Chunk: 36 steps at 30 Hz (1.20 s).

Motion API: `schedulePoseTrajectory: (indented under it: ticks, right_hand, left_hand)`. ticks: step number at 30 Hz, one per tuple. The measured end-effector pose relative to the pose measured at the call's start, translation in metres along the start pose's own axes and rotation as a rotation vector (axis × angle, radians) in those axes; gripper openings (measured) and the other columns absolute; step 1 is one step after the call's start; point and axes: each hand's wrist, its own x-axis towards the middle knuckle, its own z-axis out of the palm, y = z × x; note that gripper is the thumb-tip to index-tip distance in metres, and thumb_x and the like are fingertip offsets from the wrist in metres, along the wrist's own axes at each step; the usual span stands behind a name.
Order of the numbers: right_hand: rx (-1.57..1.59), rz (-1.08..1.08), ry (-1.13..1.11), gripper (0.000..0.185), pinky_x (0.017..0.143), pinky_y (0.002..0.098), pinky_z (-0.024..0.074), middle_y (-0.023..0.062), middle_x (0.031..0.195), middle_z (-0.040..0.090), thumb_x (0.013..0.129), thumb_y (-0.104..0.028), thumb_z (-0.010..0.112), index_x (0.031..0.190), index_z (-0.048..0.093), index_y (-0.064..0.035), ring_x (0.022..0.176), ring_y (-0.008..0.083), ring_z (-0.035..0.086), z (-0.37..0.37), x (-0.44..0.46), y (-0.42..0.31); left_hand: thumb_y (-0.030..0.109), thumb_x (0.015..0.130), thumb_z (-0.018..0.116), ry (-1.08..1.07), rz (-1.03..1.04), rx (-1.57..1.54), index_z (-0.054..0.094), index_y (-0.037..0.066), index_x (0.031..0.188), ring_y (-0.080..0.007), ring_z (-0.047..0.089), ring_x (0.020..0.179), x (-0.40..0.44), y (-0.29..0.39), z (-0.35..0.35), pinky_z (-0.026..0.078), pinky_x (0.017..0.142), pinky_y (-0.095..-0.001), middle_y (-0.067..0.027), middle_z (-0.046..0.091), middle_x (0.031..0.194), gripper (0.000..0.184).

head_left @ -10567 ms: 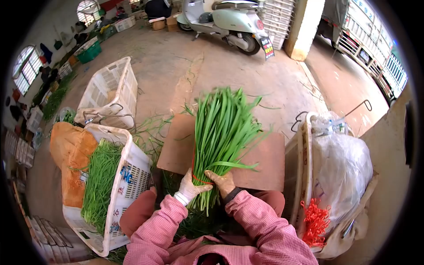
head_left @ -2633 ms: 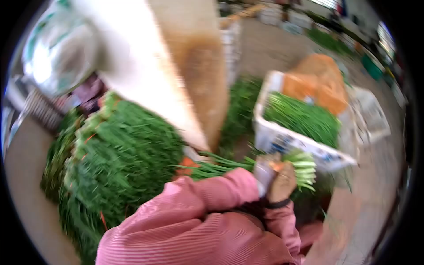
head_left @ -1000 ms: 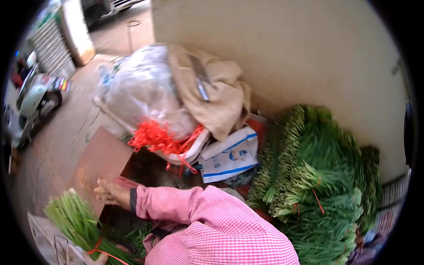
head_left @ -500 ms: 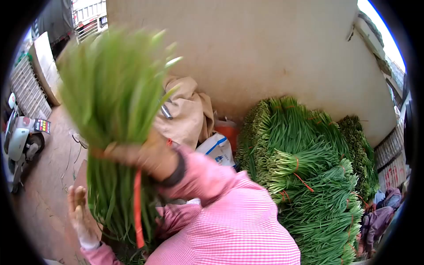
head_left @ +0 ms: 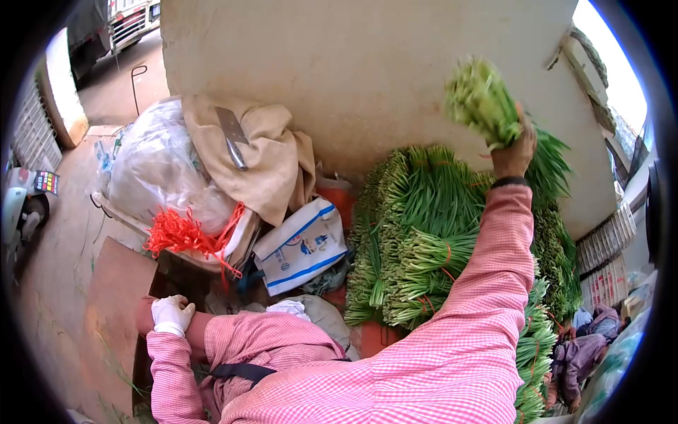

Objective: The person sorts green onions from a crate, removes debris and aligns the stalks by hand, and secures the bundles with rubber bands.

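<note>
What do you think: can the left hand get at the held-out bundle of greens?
Probably not: the left hand rests on the leg, while the right hand holds the bundle of greens out on the opposite side. Distance, rather than any object, seems the obstacle.

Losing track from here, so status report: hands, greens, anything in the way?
Right hand gripping greens bundle, raised near the stacked bundles. Gloved left hand on knee. No obstruction visible around held bundle.

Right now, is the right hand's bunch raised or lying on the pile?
Raised: the right hand holds the bunch up, wall behind its pale ends.
</note>
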Motion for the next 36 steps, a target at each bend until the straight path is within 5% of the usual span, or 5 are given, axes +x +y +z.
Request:
schedulePoseTrajectory:
  ticks: [2, 7, 22, 28, 36]
  right_hand:
    - [-0.362, -0.112, -0.041, 0.081, 0.095, 0.042, 0.025, 0.0061, 0.117, 0.045, 0.054, -0.028, 0.075, 0.123, 0.034, -0.0139, 0.109, 0.0242, 0.04, 0.024, -0.06, 0.043]
    - [-0.416, 0.427, -1.473, 0.085, 0.103, 0.0498, 0.0126, -0.0076, 0.139, 0.017, 0.068, -0.006, 0.064, 0.133, 0.014, -0.0275, 0.127, 0.0219, 0.018, 0.079, -0.282, 0.062]
    - [-0.613, 0.532, -1.565, 0.093, 0.102, 0.0431, 0.0183, -0.0037, 0.142, 0.007, 0.069, 0.004, 0.059, 0.136, 0.0, -0.023, 0.129, 0.0209, 0.014, 0.085, -0.252, 0.041]
    - [-0.538, 0.408, -1.547, 0.094, 0.102, 0.045, 0.0161, -0.0021, 0.141, 0.011, 0.064, -0.006, 0.066, 0.135, 0.007, -0.0217, 0.129, 0.0227, 0.015, 0.094, -0.278, 0.075]
    - [-0.514, 0.503, -1.649, 0.09, 0.104, 0.0437, 0.0153, -0.0015, 0.136, 0.025, 0.06, -0.01, 0.072, 0.132, 0.02, -0.0231, 0.126, 0.0202, 0.022, 0.073, -0.224, 0.047]
  left_hand:
    - [0.031, 0.064, 0.064, 0.043, 0.007, 0.007, 0.066, 0.01, 0.079, -0.022, 0.059, 0.068, -0.004, 0.0, 0.0, 0.041, 0.071, -0.0317, -0.0066, 0.063, 0.068, 0.026]
    - [0.026, 0.065, 0.064, 0.095, -0.052, -0.002, 0.065, 0.007, 0.077, -0.0236, 0.059, 0.066, -0.014, -0.008, 0.005, 0.042, 0.07, -0.0328, -0.0088, 0.063, 0.069, 0.022]
    - [0.024, 0.066, 0.065, -0.175, -0.366, -0.048, 0.065, 0.003, 0.08, -0.0264, 0.061, 0.069, -0.017, -0.079, 0.04, 0.048, 0.068, -0.0332, -0.015, 0.062, 0.073, 0.025]
    - [0.036, 0.082, 0.037, -0.68, 0.206, 0.588, 0.066, 0.017, 0.08, -0.0244, 0.054, 0.095, 0.03, -0.152, 0.091, 0.04, 0.085, -0.0331, -0.0124, 0.061, 0.091, 0.035]
    - [0.035, 0.084, 0.036, -0.747, -0.229, 0.126, 0.066, 0.011, 0.074, -0.0239, 0.056, 0.089, 0.044, -0.137, 0.061, 0.04, 0.083, -0.0306, -0.0076, 0.063, 0.087, 0.04]
